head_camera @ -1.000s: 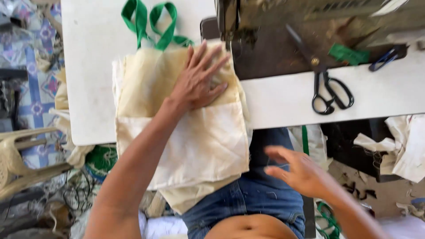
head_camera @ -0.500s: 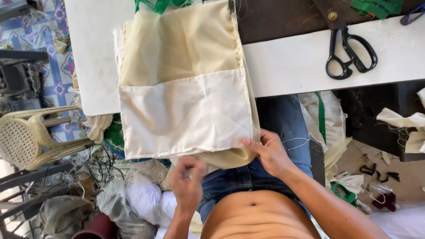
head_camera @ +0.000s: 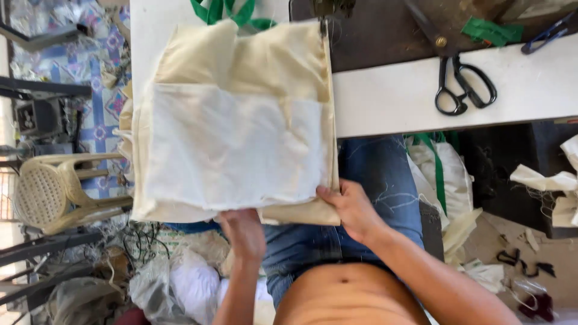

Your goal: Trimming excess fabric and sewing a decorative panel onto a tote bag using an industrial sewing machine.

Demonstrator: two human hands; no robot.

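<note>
Cream cloth bag (head_camera: 241,120), flat over table edge

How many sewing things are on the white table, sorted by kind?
Cream cloth bag pieces with green handles: 1 stack
Black-handled scissors: 1
Blue-handled snips: 1
Green fabric strip: 1
Total: 4

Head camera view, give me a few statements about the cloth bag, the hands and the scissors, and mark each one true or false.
1. Both hands grip the near edge of the cream cloth bag. True: left hand, right hand.
2. The black scissors lie on top of the bag. False: they lie on the white table, right of the bag.
3. The bag has green handles. True.
4. The right hand holds the scissors. False: it holds the bag's corner.
5. A plastic chair stands on the left. True.
</note>
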